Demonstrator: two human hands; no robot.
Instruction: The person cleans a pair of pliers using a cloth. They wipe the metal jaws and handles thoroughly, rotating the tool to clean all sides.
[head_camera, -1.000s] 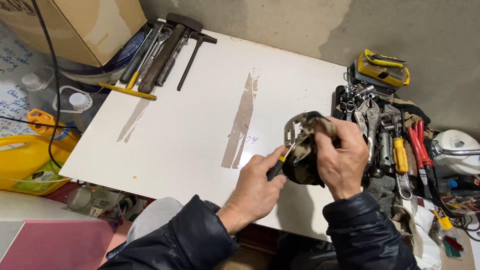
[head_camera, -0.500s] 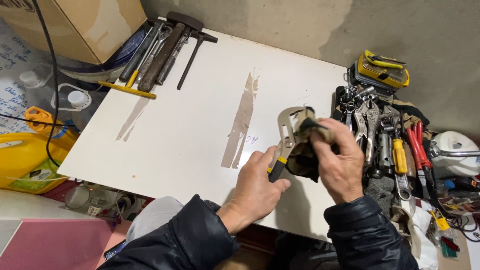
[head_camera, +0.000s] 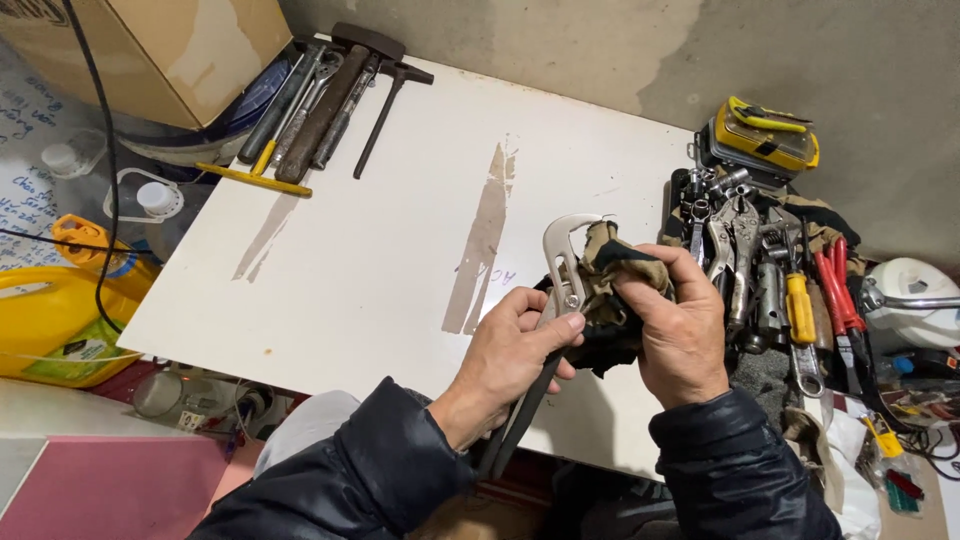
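My left hand (head_camera: 510, 362) grips a pair of slip-joint pliers (head_camera: 560, 262) near the pivot, their silver jaws pointing away from me and the dark handles running down past my wrist. My right hand (head_camera: 680, 325) holds a bunched camouflage-patterned rag (head_camera: 612, 270) pressed against the jaws. Both hands hover over the near right part of a white tabletop (head_camera: 400, 230).
A row of long tools, hammers and wrenches (head_camera: 320, 105) lies at the table's far left beside a cardboard box (head_camera: 170, 50). A heap of pliers, wrenches and screwdrivers (head_camera: 775, 280) with a yellow case (head_camera: 765, 135) sits on the right. A yellow jug (head_camera: 55, 320) stands lower left.
My left hand slid up the pliers from the handle grip to the pivot. The pliers turned so the handles now hang toward my lap. The rag stayed pressed on the jaws.
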